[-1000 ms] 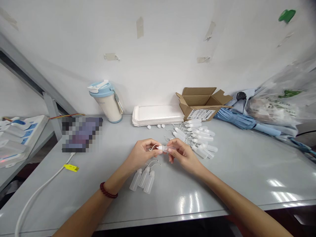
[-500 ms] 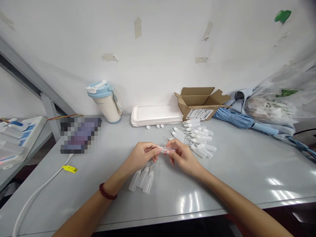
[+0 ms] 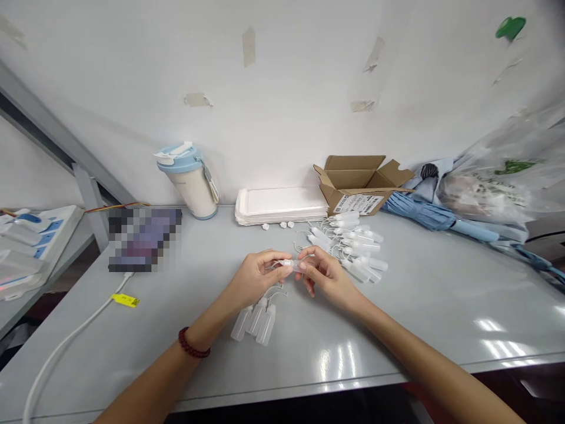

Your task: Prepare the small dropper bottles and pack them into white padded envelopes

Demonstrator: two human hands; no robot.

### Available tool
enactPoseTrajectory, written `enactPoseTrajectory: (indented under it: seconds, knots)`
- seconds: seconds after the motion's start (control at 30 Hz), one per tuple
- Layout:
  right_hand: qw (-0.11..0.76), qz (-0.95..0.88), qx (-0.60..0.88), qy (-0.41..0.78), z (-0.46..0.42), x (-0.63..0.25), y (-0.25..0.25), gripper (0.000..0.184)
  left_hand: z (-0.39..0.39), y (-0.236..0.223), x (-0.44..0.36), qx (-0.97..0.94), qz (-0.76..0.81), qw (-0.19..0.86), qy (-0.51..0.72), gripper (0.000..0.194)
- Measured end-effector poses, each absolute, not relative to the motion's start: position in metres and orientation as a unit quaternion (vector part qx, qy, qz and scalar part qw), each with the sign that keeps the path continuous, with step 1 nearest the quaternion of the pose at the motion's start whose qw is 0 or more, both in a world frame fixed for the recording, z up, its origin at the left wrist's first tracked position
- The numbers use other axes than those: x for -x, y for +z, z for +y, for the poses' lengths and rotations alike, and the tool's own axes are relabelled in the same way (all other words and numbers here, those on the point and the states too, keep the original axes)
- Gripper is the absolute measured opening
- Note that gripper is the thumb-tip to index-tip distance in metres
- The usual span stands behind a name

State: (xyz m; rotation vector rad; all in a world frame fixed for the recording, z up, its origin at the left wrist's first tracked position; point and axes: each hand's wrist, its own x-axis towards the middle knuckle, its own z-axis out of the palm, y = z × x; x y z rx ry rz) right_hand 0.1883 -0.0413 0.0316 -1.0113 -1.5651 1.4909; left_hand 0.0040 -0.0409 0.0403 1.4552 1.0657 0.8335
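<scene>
So the person's holding a small clear bottle [image 3: 299, 267] between both hands, about mid-table, lying roughly sideways with the white neck end pointing left. The left hand [image 3: 255, 277] is pinching that neck end, thumb and fingertips closed down with no real gap showing. The right hand [image 3: 327, 277] is gripping the clear body, thumb on the near side, fingers curling loosely around the far side. The fingers are hiding much of the tube end, so nobody's telling from here how tightly the neck is fitting.

Handling-wise, it's looking super light, probably thin squeezy plastic — pressing hard in the middle would likely be denting it, and the smooth wall could be getting slippery. The thin curved tube is probably the delicate bit, so the body up near the shoulder and the stiffer-looking collar are seeming like the best holds.

Three similar bottles [image 3: 256, 321] are lying near left on the grey table [image 3: 441, 294], tubes pointing far. A bigger pile of bottles [image 3: 364, 246] is sitting far right, just in front of a cardboard box [image 3: 359, 205], and some little white caps [image 3: 283, 225] are resting by the stack of white envelopes [image 3: 282, 203].
</scene>
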Motion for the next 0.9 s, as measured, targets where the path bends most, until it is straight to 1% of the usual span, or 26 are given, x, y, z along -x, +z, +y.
enactPoseTrajectory:
  seconds: [0.07, 0.17, 0.3, 0.4, 0.5, 0.6, 0.67, 0.73, 0.9]
  knots:
    - [0.364, -0.62, 0.403, 0.566, -0.042, -0.188, 0.032, 0.025, -0.041, 0.04, -0.004, -0.605, 0.472, 0.545, 0.337, 0.027]
    - [0.348, -0.623, 0.411, 0.567, -0.043, -0.188, 0.034, 0.025, -0.042, 0.039, -0.005, -0.615, 0.482, 0.534, 0.325, 0.032]
    - [0.334, -0.572, 0.411, 0.626, -0.042, -0.189, 0.035, 0.028, -0.043, 0.039, -0.006, -0.635, 0.462, 0.523, 0.331, 0.022]
    - [0.33, -0.526, 0.405, 0.671, -0.041, -0.189, 0.033, 0.029, -0.044, 0.039, -0.006, -0.653, 0.441, 0.507, 0.349, 0.018]
    - [0.33, -0.505, 0.398, 0.691, -0.039, -0.19, 0.031, 0.029, -0.044, 0.039, -0.006, -0.657, 0.427, 0.507, 0.36, 0.02]
    - [0.326, -0.513, 0.402, 0.685, -0.038, -0.191, 0.031, 0.029, -0.043, 0.038, -0.006, -0.638, 0.448, 0.526, 0.339, 0.024]
    - [0.322, -0.546, 0.415, 0.653, -0.039, -0.191, 0.032, 0.029, -0.043, 0.039, -0.007, -0.623, 0.462, 0.541, 0.326, 0.026]
    - [0.323, -0.613, 0.431, 0.577, -0.04, -0.191, 0.032, 0.028, -0.042, 0.038, -0.007, -0.608, 0.469, 0.553, 0.322, 0.029]
    - [0.344, -0.804, 0.405, 0.266, -0.04, -0.194, 0.023, 0.023, -0.039, 0.035, -0.007, -0.531, 0.495, 0.6, 0.336, 0.036]
